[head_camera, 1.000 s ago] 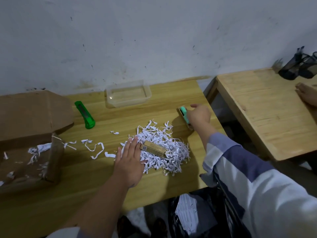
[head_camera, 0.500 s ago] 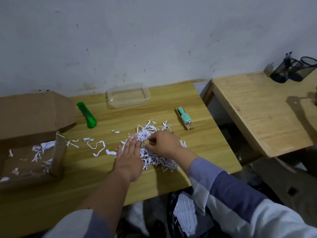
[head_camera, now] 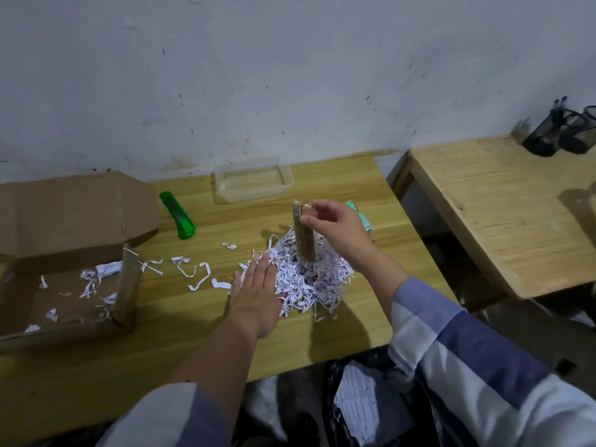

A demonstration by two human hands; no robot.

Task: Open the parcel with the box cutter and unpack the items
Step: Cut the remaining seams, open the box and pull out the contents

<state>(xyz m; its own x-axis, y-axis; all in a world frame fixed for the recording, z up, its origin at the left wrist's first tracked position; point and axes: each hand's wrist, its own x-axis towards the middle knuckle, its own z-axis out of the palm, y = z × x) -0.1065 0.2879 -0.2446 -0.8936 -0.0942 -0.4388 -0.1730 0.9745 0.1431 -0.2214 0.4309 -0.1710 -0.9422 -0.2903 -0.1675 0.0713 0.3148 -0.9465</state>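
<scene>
Head view: wooden table [head_camera: 354, 188] against scuffed white wall [head_camera: 290, 75].

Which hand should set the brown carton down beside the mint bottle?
Probably the right hand: it already pinches the upright brown carton, and the mint bottle lies just behind it. The left hand is flat on the shredded paper.

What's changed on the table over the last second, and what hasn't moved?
The right hand let go of the mint-green bottle, came back to the shredded paper, and closed its grip on the slim gold box, lifting it upright out of the pile. The left hand stayed flat on the paper's edge; the green box cutter, clear container and cardboard box did not move.
</scene>
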